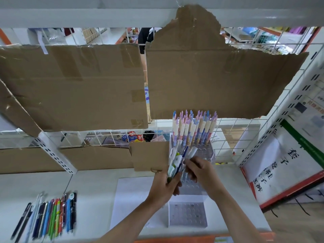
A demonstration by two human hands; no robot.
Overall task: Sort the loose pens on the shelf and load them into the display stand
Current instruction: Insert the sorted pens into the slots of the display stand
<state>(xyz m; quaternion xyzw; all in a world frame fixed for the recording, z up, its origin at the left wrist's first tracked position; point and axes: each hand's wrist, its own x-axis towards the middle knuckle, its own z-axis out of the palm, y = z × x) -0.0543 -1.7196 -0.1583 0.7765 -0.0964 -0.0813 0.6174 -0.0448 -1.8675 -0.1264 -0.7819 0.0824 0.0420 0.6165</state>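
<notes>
The bunch of pens (175, 165) sits upright in the left hand (164, 188), fingers wrapped round the lower barrels, right over the clear display stand (191, 186) on the white shelf (94, 186). The right hand (198, 171) pinches one pen out of that bunch, near its middle. Pens like these are light, stiff and a bit slick, so I'd say gripping mid-barrel is the safe spot, and the fat novelty caps look like they could pop off if tugged. The back rows of the stand already hold pastel pens (194, 127); the front holes look empty. More loose pens (50, 214) lie side by side at the left of the shelf, well apart. Motion blur makes the caps hard to read, and the hands hide the stand's middle rows.
</notes>
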